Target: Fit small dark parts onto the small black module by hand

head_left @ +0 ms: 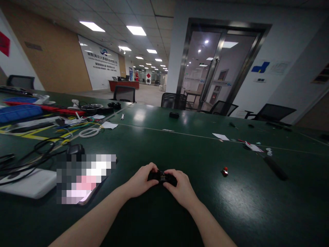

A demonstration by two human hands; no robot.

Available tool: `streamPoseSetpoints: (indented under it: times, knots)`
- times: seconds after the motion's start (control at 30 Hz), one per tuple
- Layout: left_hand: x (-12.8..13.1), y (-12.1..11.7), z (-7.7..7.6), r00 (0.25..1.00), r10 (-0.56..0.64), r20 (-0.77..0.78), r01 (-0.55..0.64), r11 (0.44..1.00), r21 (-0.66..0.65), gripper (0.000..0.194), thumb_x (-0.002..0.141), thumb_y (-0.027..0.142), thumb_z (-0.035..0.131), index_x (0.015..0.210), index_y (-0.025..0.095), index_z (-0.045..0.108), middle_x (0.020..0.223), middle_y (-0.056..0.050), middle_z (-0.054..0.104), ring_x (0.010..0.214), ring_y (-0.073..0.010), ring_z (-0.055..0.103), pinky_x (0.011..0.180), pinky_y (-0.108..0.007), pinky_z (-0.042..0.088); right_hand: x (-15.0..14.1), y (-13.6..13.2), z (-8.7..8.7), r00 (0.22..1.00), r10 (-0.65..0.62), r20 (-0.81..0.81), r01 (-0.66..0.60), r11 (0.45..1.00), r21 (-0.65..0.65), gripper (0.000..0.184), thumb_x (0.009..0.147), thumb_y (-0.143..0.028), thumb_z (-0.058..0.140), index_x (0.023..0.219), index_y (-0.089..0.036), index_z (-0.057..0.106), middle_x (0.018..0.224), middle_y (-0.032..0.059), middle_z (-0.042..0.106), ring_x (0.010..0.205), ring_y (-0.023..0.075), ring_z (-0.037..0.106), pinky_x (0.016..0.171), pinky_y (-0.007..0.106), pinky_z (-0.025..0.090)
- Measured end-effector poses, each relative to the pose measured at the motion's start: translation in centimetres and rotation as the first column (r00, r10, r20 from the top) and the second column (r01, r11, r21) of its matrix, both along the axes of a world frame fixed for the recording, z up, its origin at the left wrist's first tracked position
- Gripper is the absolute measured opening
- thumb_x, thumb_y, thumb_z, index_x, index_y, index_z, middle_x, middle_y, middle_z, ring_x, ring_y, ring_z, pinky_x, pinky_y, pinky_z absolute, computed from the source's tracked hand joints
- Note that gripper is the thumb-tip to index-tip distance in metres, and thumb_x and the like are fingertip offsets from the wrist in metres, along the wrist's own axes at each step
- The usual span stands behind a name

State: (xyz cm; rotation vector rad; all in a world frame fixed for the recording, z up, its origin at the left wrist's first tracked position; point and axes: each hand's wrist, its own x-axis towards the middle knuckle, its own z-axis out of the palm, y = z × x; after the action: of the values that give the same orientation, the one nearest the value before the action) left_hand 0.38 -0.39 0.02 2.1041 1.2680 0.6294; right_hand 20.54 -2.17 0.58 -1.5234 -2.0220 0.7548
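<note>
Both hands grip one small black object (162,176) just above or on the dark green table, in front of my body. Its middle shows a greyish, metallic-looking part; its exact kind is too small to make out. My left hand (144,178) pinches the left end between thumb and fingers. On the other end, my right hand (179,187) closes the same way, the two thumbs pointing at each other. Fingers cover much of both ends. To the right lies a small red and silver piece (225,171), apart from my hands.
A blurred-out phone (88,195) lies left of my arms, beside a white box (33,185) and black cables (41,151). Farther left is a blue tray (20,113). A black block (174,115), a wrench (122,117) and a black-handled tool (276,168) lie farther out.
</note>
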Motion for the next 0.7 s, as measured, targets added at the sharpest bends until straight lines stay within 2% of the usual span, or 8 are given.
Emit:
streamPoseSetpoints:
  times: [0.17, 0.23, 0.43, 0.7]
  knots:
    - [-0.2, 0.4, -1.2, 0.998, 0.014, 0.057, -0.014, 1.000, 0.003, 0.049, 0.076, 0.022, 0.065, 0.120, 0.025, 0.044, 0.113, -0.004, 0.057, 0.107, -0.0223, 0.052, 0.094, -0.038, 0.041, 0.0, -0.1, 0.0, 1.000, 0.015, -0.004, -0.015, 1.000, 0.016, 0.028, 0.075, -0.030, 0.061, 0.102, -0.034, 0.059, 0.109, -0.0030, 0.061, 0.111, 0.0225, 0.050, 0.095, 0.043, 0.034]
    - [-0.3, 0.6, -1.5, 0.999, -0.009, 0.044, 0.008, 1.000, 0.030, 0.054, 0.077, 0.023, 0.064, 0.126, 0.026, 0.042, 0.116, -0.004, 0.056, 0.108, -0.0226, 0.052, 0.096, -0.039, 0.040, 0.1, -0.1, -0.1, 1.000, 0.024, -0.007, -0.024, 0.999, 0.033, 0.026, 0.075, -0.030, 0.061, 0.101, -0.033, 0.060, 0.108, -0.0035, 0.062, 0.110, 0.0215, 0.051, 0.096, 0.043, 0.033]
    - [-0.2, 0.6, -0.9, 0.997, -0.065, -0.046, 0.069, 0.994, 0.089, 0.042, 0.077, 0.023, 0.063, 0.118, 0.025, 0.053, 0.116, -0.004, 0.055, 0.109, -0.0227, 0.051, 0.097, -0.038, 0.039, 0.0, 0.3, -0.4, 0.999, 0.050, -0.006, -0.049, 0.995, 0.090, 0.027, 0.072, -0.028, 0.066, 0.099, -0.030, 0.062, 0.106, -0.0019, 0.064, 0.107, 0.0211, 0.053, 0.096, 0.042, 0.033]
    - [-0.2, 0.6, -1.0, 0.997, -0.069, -0.042, 0.073, 0.993, 0.093, 0.040, 0.077, 0.024, 0.064, 0.115, 0.026, 0.054, 0.113, -0.003, 0.056, 0.107, -0.0223, 0.051, 0.094, -0.037, 0.040, -0.1, 0.4, -0.7, 0.998, 0.047, -0.028, -0.044, 0.992, 0.119, 0.021, 0.072, -0.025, 0.066, 0.092, -0.032, 0.065, 0.105, -0.0013, 0.063, 0.107, 0.0230, 0.052, 0.096, 0.046, 0.032]
